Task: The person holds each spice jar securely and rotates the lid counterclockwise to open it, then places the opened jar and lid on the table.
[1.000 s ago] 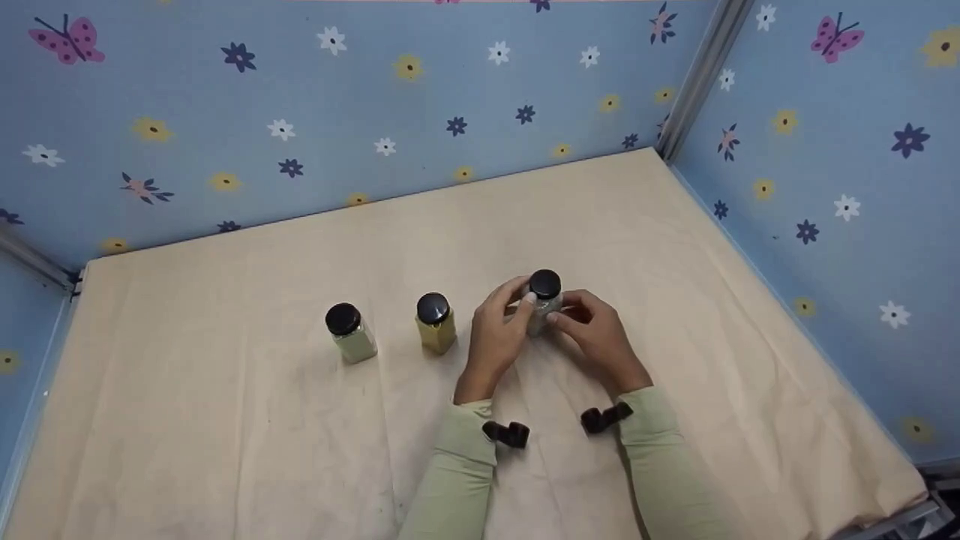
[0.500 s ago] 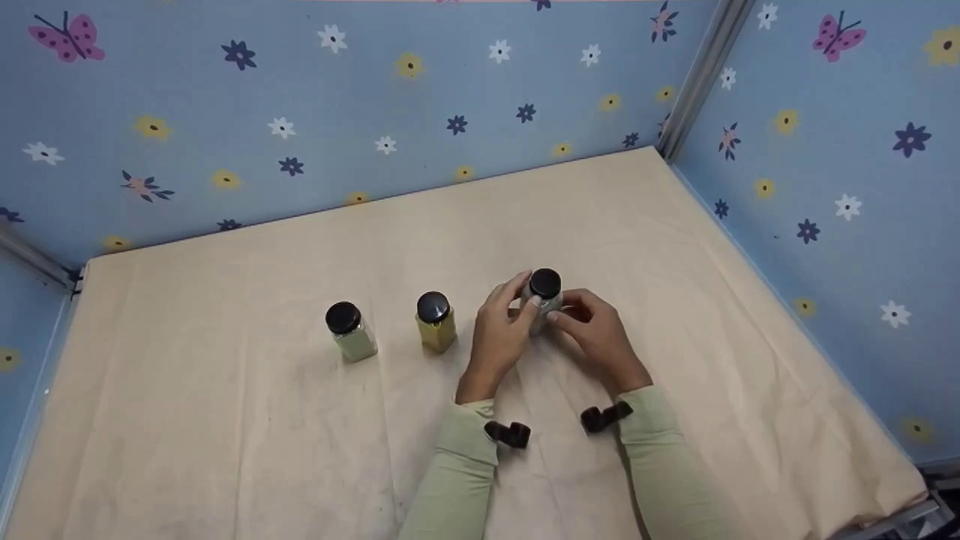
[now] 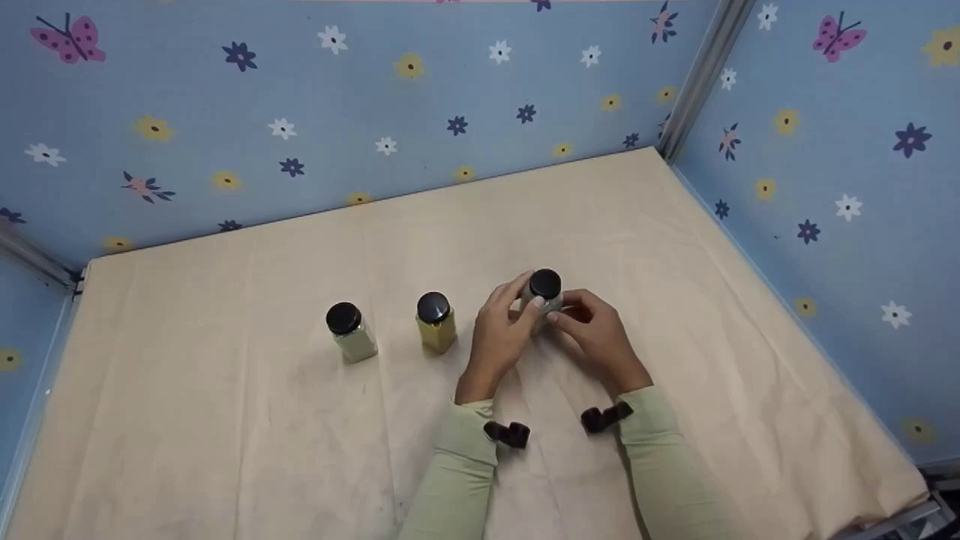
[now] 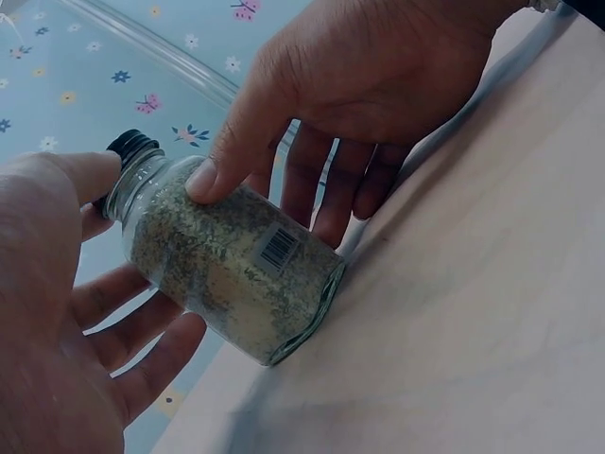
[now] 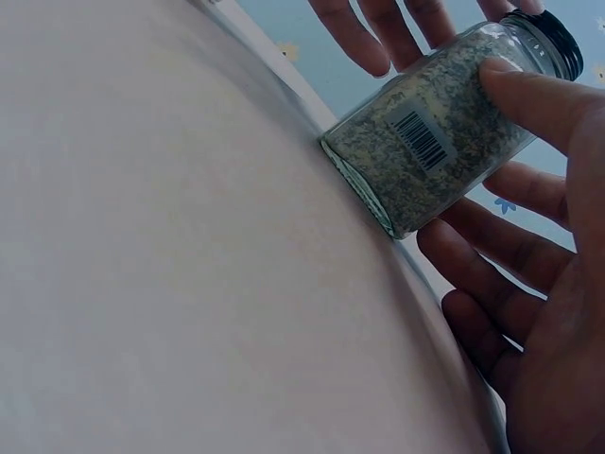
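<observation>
A clear glass spice jar filled with flaky green-and-pale dried herbs has a black screw lid and a small barcode label. My left hand holds it from the left, its thumb up at the neck and lid. From the other side my right hand grips the body, thumb pressed on the glass. The jar stands upright, its base at the tablecloth in the right wrist view. Left of my hands stand a jar of yellow contents and a jar of pale green contents, both black-lidded.
A creased beige cloth covers the table. Blue flower-and-butterfly panels rise along the back and sides, joined by a metal post at the back right corner. Black wrist mounts stick out from both green sleeves.
My left hand and its thumb have shifted very slightly to the right on the herb jar. My right hand and the other two jars stay put.
</observation>
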Demonstrator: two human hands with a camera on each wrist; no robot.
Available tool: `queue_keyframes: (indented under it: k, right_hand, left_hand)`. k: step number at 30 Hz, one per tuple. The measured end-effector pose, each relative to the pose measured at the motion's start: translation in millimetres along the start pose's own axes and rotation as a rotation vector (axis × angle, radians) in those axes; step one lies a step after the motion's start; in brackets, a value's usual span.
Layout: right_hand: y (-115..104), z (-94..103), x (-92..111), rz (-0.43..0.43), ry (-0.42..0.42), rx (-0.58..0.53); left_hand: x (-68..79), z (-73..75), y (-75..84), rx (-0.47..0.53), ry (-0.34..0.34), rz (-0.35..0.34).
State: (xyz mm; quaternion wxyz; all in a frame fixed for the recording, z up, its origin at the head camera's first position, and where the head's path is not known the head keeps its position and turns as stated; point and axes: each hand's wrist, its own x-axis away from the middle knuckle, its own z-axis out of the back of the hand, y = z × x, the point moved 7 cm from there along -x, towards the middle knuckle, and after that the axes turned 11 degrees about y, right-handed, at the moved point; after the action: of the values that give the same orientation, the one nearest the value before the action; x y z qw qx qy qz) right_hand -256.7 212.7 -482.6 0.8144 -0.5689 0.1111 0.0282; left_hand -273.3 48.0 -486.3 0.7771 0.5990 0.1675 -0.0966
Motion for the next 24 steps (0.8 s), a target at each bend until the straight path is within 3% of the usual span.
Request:
queue_keyframes:
  k: [4, 11, 14, 24]
  right_hand:
    - [2.0, 0.1, -1.1, -0.004, 0.001, -0.002]
    - [35.7, -3.6, -8.3, -0.018, 0.009, -0.007]
    - [39.2, -3.3, -8.9, -0.017, 0.014, -0.007]
    - [40.6, -2.3, -8.5, -0.02, 0.021, -0.016]
  left_hand:
    - [-0.7, 1.3, 0.3, 0.048, 0.017, -0.007]
    - [-1.8, 1.8, -1.4, 0.084, 0.041, -0.011]
    - [-1.8, 1.1, -1.9, 0.093, 0.047, -0.012]
    - [-0.5, -2.1, -0.1, -0.002, 0.026, 0.012]
